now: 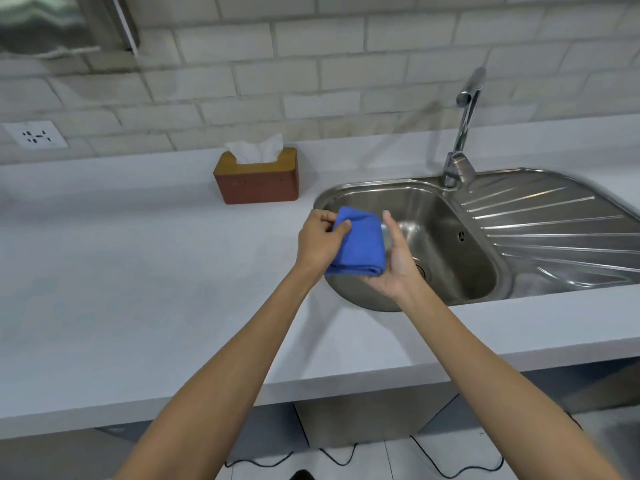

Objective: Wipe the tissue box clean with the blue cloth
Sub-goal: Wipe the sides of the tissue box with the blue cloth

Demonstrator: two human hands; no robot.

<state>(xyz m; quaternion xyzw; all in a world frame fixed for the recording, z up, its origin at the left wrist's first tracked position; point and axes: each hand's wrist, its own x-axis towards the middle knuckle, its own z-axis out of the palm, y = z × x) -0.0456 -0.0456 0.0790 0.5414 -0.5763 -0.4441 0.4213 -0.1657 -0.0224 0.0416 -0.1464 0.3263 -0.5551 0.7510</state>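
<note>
1. A person's two bare forearms reach forward from the bottom of the view over a pale grey surface (pixel 138 271) that runs along a wall of light rectangular tiles (pixel 311 64).
2. The left hand (pixel 320 239) pinches the upper left edge of a folded blue cloth (pixel 360 245); its grip is closed on the fabric, thumb on top and fingers curled behind.
3. The right hand (pixel 398 258) is turned palm up under the right side and lower fold of the blue cloth. Its fingers are extended rather than curled, so it supports the cloth without clenching it.
4. The cloth is held in the air above the left rim of a stainless steel sink (pixel 450 244), not touching the surface.
5. The tissue box (pixel 256 176) stands upright on the surface, to the left of the sink and beyond the hands, near the wall. It is reddish brown with a lighter top, and a white tissue (pixel 256 150) sticks up out of the slot.
6. The tissue box and the cloth are apart; neither hand touches the box.
7. The sink has a rounded basin on the left and a ribbed draining board (pixel 554 230) on the right. A tall chrome tap (pixel 462 133) rises from its back rim.
8. A white wall socket (pixel 36 135) sits on the tiles at far left.
9. Below the front edge of the surface, a black cable (pixel 346 459) lies in loose waves on a pale floor.
</note>
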